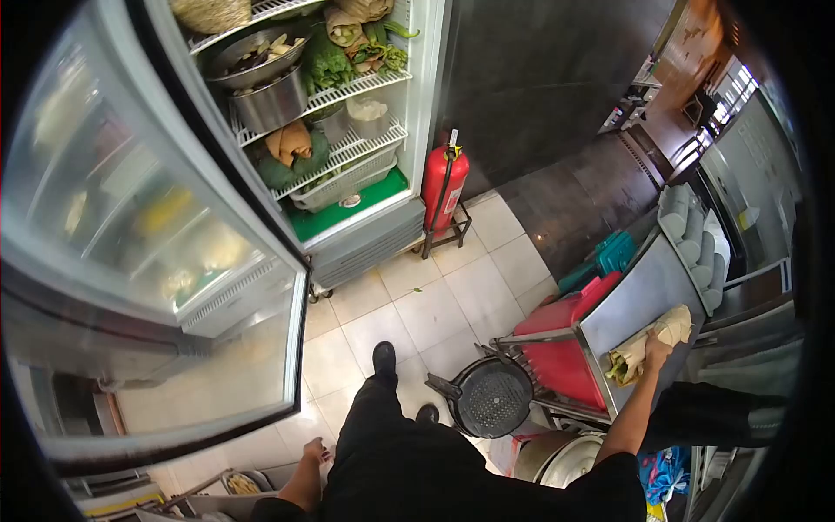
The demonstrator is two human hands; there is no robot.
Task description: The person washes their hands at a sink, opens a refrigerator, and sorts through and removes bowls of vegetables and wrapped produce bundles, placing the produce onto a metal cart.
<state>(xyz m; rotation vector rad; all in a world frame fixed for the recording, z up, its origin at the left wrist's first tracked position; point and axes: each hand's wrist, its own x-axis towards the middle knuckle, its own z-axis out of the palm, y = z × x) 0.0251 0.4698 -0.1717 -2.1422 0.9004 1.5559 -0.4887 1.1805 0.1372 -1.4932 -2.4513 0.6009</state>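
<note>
On the right, my right hand (pixel 658 350) is closed round a paper-wrapped bundle (pixel 672 327) with green and yellowish stalks showing at its lower left end. The bundle lies on a steel table (pixel 639 283). My left hand (pixel 317 450) hangs low beside my left leg, its fingers partly curled and small in view; what it holds, if anything, cannot be made out. Ahead to the left stands a fridge with its glass door (pixel 156 217) swung open. Its shelves hold leafy greens (pixel 326 65), a metal pot (pixel 271 103), a white basket (pixel 352 181) and paper-wrapped produce (pixel 289 143).
A red fire extinguisher (pixel 445 187) stands in a stand beside the fridge. Close to my feet is a black perforated basket (pixel 493 398), with red bins (pixel 561 348) under the table. A lidded pot (pixel 570 461) is near my right side. Rolled grey items (pixel 696 235) line the table's back.
</note>
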